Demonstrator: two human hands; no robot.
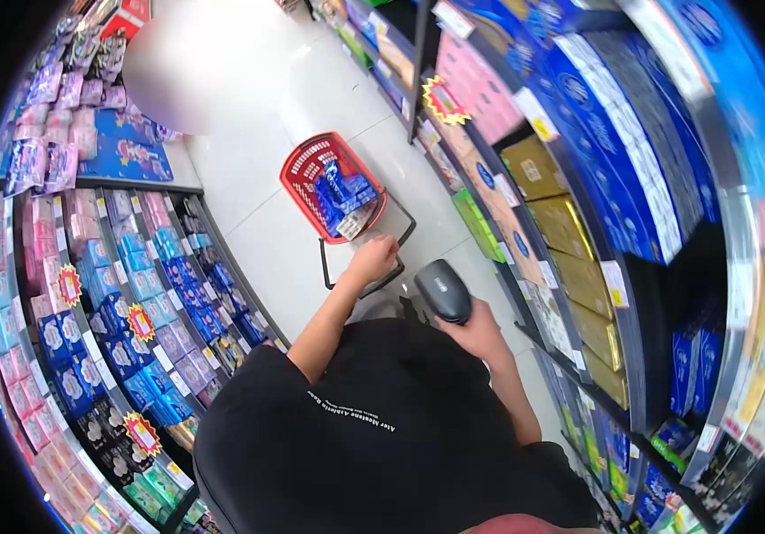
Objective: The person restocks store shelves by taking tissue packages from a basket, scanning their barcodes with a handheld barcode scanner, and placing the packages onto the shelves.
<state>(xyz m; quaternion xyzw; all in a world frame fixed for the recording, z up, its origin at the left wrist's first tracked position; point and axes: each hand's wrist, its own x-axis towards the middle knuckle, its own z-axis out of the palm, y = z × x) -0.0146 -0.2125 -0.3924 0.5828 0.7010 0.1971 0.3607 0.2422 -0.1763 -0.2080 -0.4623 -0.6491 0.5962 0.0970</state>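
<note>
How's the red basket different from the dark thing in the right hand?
The red basket is bright red, but the dark handheld device is blackish. The basket is much bigger than the device. The basket is open, with blue packs inside, while the device looks smooth and closed. Both are held: the left hand has the basket's handle, the right hand the device.

The basket (290,189) is red, its handle (324,264) black, its packs (336,184) blue, the handheld device (444,292) dark grey.
</note>
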